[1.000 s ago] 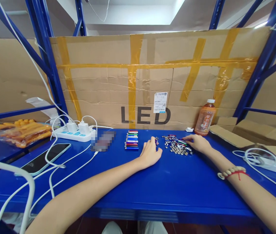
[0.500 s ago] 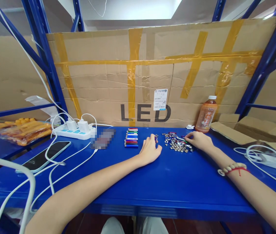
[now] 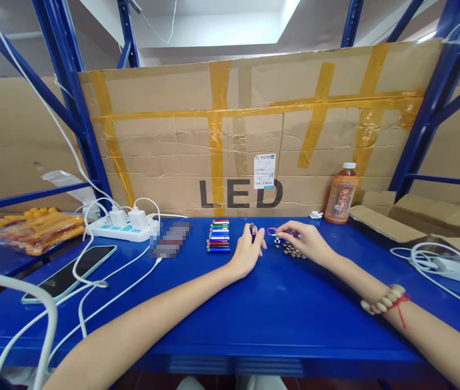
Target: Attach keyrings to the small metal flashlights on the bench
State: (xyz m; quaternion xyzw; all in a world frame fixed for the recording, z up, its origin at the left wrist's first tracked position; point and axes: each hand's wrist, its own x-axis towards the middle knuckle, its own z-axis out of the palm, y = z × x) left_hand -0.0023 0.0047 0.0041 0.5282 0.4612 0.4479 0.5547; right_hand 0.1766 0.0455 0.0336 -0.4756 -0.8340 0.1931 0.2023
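My left hand (image 3: 246,253) is closed around a small dark, shiny cylinder (image 3: 253,231), its end showing above the fingers. To its left lies a column of small metallic tubes (image 3: 218,236) in blue, red, green and silver, set side by side. My right hand (image 3: 305,241) pinches a small pink-purple loop (image 3: 272,231), which points toward my left hand. Beneath and beside the right fingers is a pile of small shiny metal pieces (image 3: 292,251), partly hidden by that hand.
On the left are a white power strip (image 3: 126,230) with chargers, a phone (image 3: 71,273), loose white cables and bagged orange items (image 3: 46,230). An orange drink bottle (image 3: 341,194), an open cardboard box (image 3: 420,219) and a coiled cable (image 3: 428,257) stand right. Cardboard (image 3: 164,151) walls the back.
My right hand has moved left from the pile's right side and now holds the pink-purple loop. The left hand has turned slightly, still around its cylinder. The camera view has tilted up a little.
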